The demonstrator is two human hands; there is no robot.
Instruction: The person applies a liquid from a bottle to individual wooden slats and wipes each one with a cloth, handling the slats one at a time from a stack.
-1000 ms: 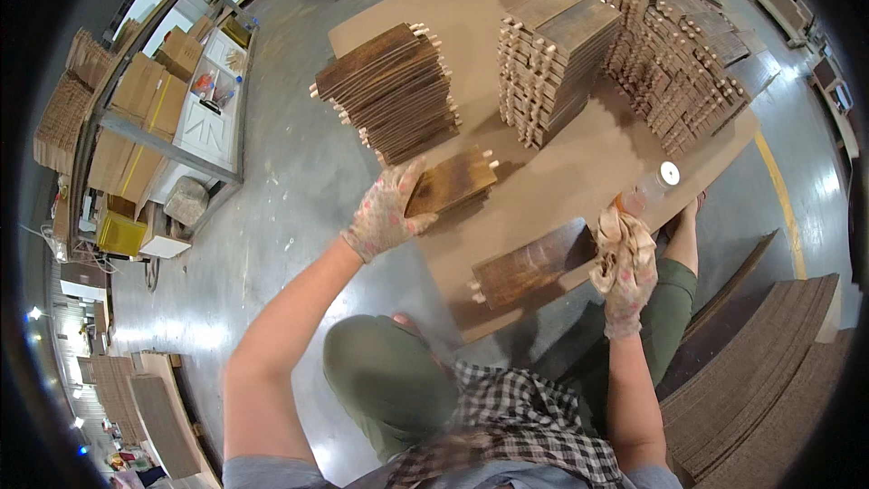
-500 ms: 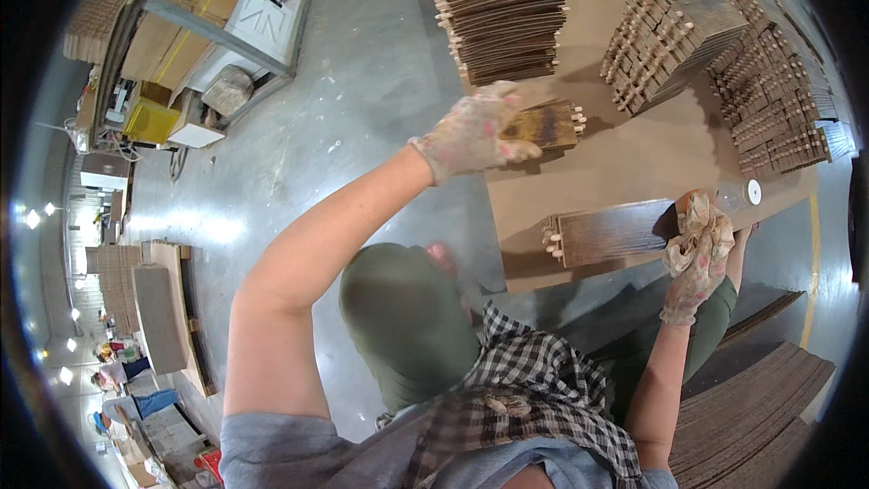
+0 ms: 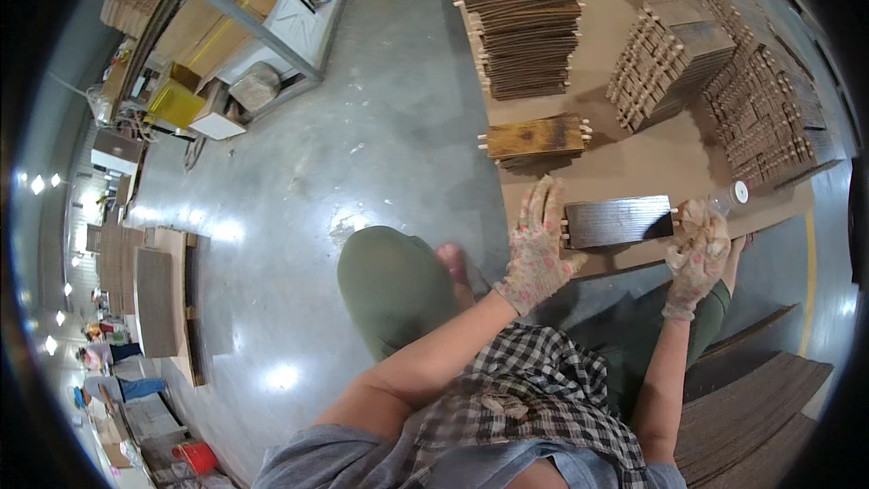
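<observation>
A dark, shiny wooden board (image 3: 620,222) with pale pegs at its ends lies near the front edge of the brown-covered table. My left hand (image 3: 536,249), in a stained patterned glove, is at the board's left end with its fingers stretched out and thumb apart. At the right end, my gloved right hand (image 3: 695,281) grips a crumpled brownish cloth (image 3: 701,225). Just beyond that cloth, a clear bottle with a white cap (image 3: 740,192) lies on its side. A short pile of pegged boards, with a yellow-brown board (image 3: 536,138) on top, sits beyond my left hand.
Farther back stands a tall stack of dark boards (image 3: 528,36). More pegged stacks (image 3: 670,63) line the table's right side. Long boards (image 3: 756,421) lie low at the lower right. A shelf with boxes (image 3: 222,18) is at the upper left; people work at the far left.
My left hand has come from the short pile down to the near board's left end, its arm drawing in. My right hand keeps the cloth, now at the board's right end.
</observation>
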